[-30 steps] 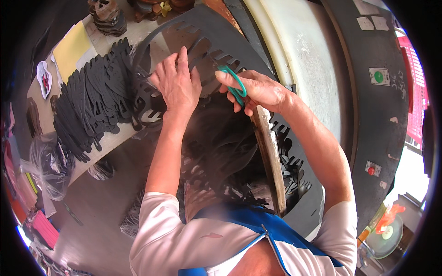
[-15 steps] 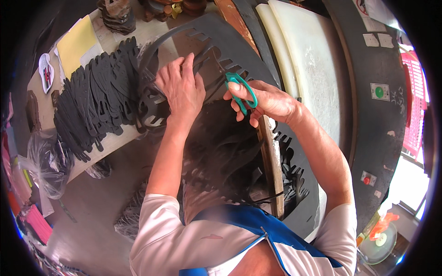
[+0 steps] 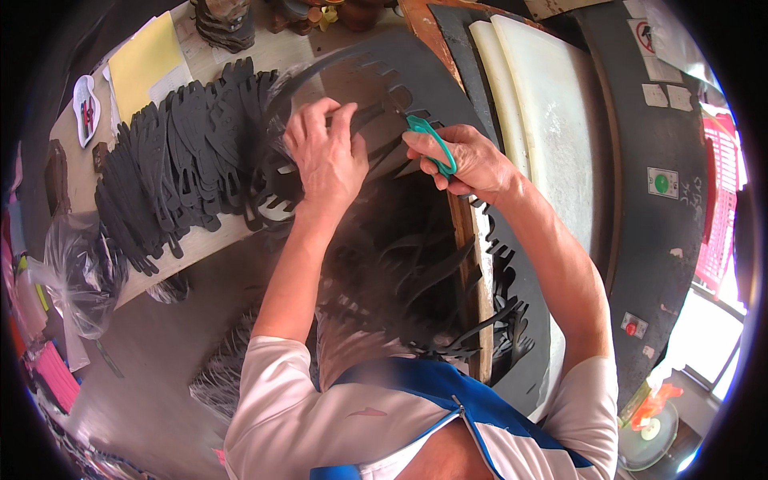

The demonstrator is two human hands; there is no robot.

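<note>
My right hand (image 3: 472,160) grips green-handled scissors (image 3: 433,144), their tips pointing at a black sheet (image 3: 420,66) with comb-like cut-outs. My left hand (image 3: 330,156) is on the left part of the same sheet, its fingers curled at a dark strip. The exact hold is partly hidden behind the fingers. To the left of that hand, many flat black slotted pieces (image 3: 180,156) stand packed in a row on the table. Below my hands hang more loose black pieces (image 3: 408,264), partly blurred.
A wooden edge (image 3: 478,296) runs beside the black pieces, near thick white boards (image 3: 552,104) on the right. A dark machine panel (image 3: 648,216) carries a green and a red button. On the left lie yellow paper (image 3: 148,68), a white tray (image 3: 86,108) and a clear plastic bag (image 3: 84,272).
The scissors and my right hand have shifted slightly right, and the handles look closer together. My left hand's fingers, spread before, are now more bent. The whole view has shifted a little.
</note>
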